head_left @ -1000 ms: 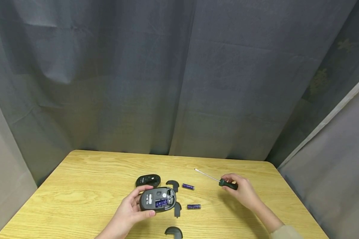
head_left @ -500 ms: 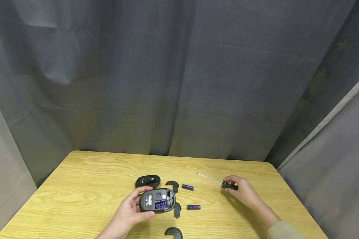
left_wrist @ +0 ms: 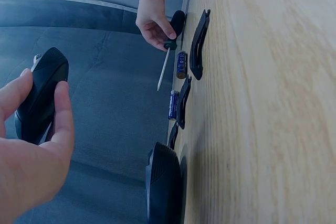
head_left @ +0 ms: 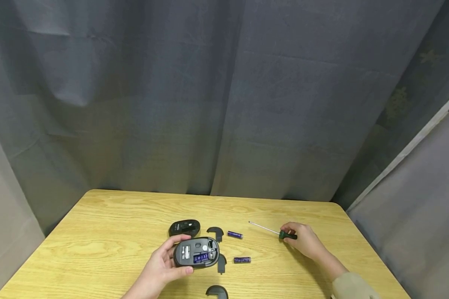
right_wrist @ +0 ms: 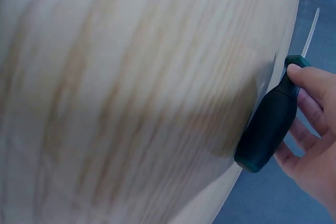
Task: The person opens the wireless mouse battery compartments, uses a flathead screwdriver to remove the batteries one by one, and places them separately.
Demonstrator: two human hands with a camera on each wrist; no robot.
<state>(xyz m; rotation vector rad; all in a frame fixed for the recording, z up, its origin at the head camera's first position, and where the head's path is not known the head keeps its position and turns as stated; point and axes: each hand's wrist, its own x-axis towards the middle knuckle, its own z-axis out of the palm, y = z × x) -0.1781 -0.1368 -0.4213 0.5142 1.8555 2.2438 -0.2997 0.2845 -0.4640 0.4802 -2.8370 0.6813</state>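
In the head view my left hand (head_left: 159, 265) holds a black computer mouse (head_left: 191, 256) by its edges, above the table with its underside up. Its battery bay is uncovered, and a blue battery (head_left: 201, 258) lies inside. My right hand (head_left: 304, 241) grips a screwdriver (head_left: 284, 235) by its dark green handle, low over the right part of the table. The metal shaft points left and away from me. In the right wrist view the thumb (right_wrist: 310, 77) presses near the handle's collar. Whether the handle touches the table I cannot tell.
On the wooden table (head_left: 116, 232) a second black mouse (head_left: 184, 227) lies behind the held one. Two blue batteries, one farther (head_left: 235, 234) and one nearer (head_left: 242, 260), lie between the hands. Three black battery covers (head_left: 217, 289) form a rough column. Grey curtains (head_left: 224, 104) surround the table.
The right hand has come down and slightly right with the screwdriver, nearer to the table. The left hand and its mouse have hardly moved.
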